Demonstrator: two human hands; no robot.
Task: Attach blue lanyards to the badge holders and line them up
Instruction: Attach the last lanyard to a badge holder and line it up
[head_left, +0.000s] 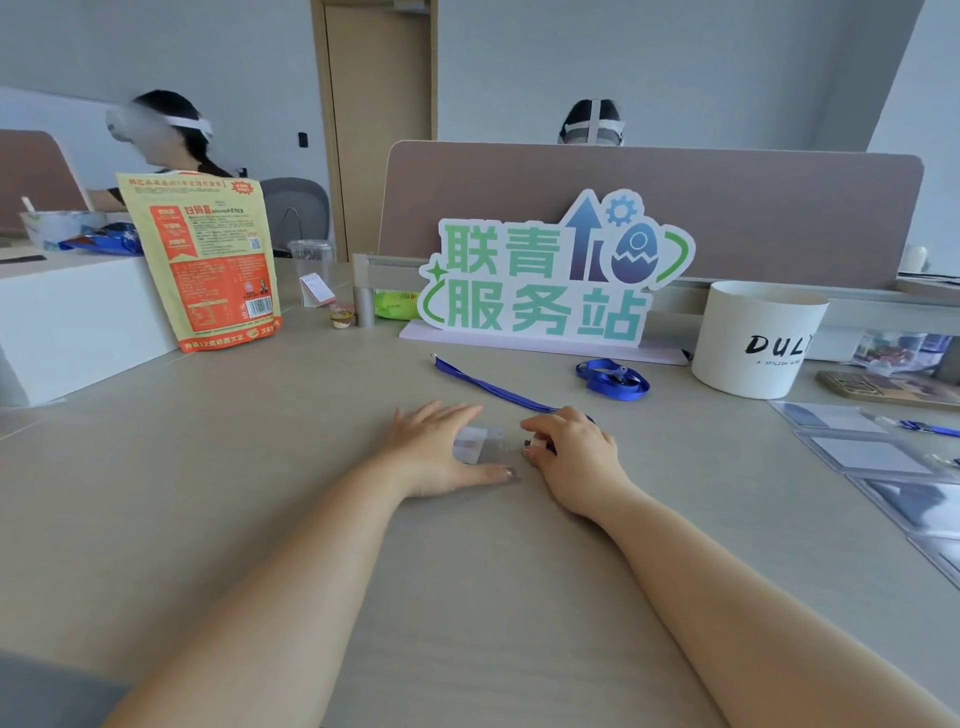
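A clear badge holder (485, 444) lies flat on the beige table in front of me. My left hand (441, 449) rests on its left part with straight fingers, pressing it down. My right hand (571, 449) has its fingers curled at the holder's right end, where they pinch the clip end of a blue lanyard (493, 388). That lanyard's strap runs away to the far left across the table. A second blue lanyard (613, 379) lies coiled farther back on the right. Several more badge holders (872, 454) lie at the right edge.
A green-lettered sign (545, 280) stands behind the work spot, with a white round tub (753, 338) to its right. An orange snack bag (213, 260) leans on a white box (78, 317) at the left. Two people sit beyond the desk divider.
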